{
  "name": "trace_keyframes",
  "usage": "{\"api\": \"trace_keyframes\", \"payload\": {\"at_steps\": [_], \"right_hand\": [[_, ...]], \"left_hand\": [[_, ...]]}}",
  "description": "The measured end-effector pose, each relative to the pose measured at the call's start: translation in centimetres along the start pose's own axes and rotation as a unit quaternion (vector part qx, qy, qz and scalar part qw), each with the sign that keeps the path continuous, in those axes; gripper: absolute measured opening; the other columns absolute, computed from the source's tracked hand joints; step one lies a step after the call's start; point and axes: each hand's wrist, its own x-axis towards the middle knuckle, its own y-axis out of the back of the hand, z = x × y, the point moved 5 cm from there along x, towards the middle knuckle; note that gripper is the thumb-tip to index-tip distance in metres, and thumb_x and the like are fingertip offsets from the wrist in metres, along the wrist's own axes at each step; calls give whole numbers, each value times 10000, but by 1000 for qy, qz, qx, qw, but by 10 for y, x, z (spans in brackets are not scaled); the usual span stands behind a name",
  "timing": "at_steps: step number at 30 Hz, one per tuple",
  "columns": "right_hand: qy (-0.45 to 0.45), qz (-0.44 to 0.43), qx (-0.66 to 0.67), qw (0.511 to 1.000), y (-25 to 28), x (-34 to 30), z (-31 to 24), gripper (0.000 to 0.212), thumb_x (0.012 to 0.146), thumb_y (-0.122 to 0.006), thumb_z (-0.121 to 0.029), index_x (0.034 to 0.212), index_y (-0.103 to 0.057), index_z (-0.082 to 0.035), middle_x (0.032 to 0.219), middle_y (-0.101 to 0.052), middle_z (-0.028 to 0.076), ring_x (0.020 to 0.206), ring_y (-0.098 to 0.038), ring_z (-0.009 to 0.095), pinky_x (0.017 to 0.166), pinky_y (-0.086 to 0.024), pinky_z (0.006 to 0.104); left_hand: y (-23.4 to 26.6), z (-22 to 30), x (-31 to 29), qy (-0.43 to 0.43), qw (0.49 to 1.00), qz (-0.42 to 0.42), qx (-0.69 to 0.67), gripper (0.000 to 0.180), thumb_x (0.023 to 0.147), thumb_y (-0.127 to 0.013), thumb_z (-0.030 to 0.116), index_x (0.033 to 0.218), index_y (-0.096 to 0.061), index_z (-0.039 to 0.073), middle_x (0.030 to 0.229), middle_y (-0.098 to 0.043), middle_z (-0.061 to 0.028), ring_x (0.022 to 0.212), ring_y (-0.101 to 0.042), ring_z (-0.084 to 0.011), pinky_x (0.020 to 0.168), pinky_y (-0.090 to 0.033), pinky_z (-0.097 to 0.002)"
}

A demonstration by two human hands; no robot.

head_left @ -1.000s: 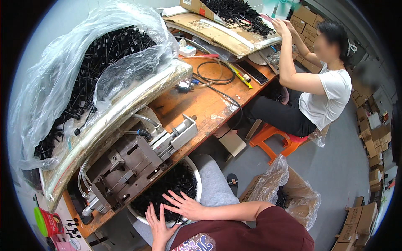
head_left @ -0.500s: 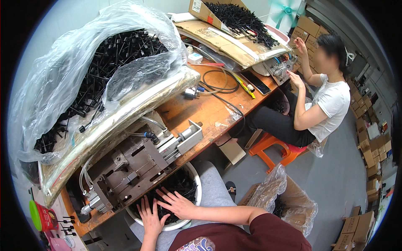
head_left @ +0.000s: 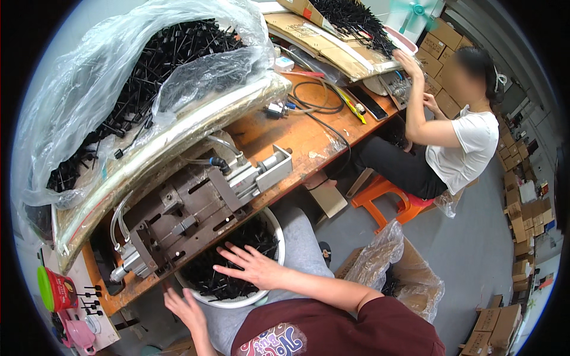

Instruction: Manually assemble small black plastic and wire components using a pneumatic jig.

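Note:
A white round basin (head_left: 278, 237) full of small black plastic parts (head_left: 252, 237) rests on my lap under the bench edge. My right hand (head_left: 249, 267) lies flat on the parts with its fingers spread, holding nothing. My left hand (head_left: 185, 308) is lower, by the near-left rim of the basin, fingers apart and empty. Just above both hands a grey metal pneumatic press fixture (head_left: 190, 213) is mounted on the orange workbench (head_left: 297, 142).
A big clear plastic bag of black parts (head_left: 136, 77) fills the bench's left. Cables (head_left: 314, 107) cross the bench. A co-worker in a white shirt (head_left: 463, 148) sits on an orange stool (head_left: 386, 196) at right, reaching into a tray. A bagged carton (head_left: 404, 273) stands on the floor.
My right hand has moved up onto the black parts in the basin. My left hand has dropped lower along the rim. The co-worker has raised a hand toward the tray.

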Motion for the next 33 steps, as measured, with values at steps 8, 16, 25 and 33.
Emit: {"api": "trace_keyframes", "payload": {"at_steps": [8,16,25,33], "right_hand": [[-248,180,25,951,37,-54,61,693,715,-735,-62,1359,-480,-45,1347,-466,242,1248,-471,430,1046,-423,487],[-525,50,238,816,-30,-70,141,381,842,-701,-177,1138,-608,44,1021,-671,289,999,-640,463,860,-521,488],[-403,43,-1,914,10,-76,81,336,762,-785,-190,993,-668,25,1023,-589,206,1000,-600,400,886,-493,475],[-29,305,13,952,191,48,-4,173,793,-720,23,958,-700,-24,869,-683,105,811,-644,270,724,-515,354]], "left_hand": [[-51,-66,-3,157,959,-140,-189,397,1034,-506,298,1169,-561,-71,802,-649,-207,551,-633,-200,518,-497,-340],[-49,-63,20,113,985,-129,-26,474,974,-535,257,1380,-540,13,1259,-615,-279,1203,-582,-406,1005,-462,-427],[-53,-69,43,93,974,-142,147,581,895,-576,262,1466,-489,198,1182,-679,-218,1146,-608,-442,1030,-402,-544],[-59,-72,32,63,993,-96,27,495,947,-529,228,1422,-519,92,1224,-650,-232,1163,-578,-461,1065,-390,-522]]}}
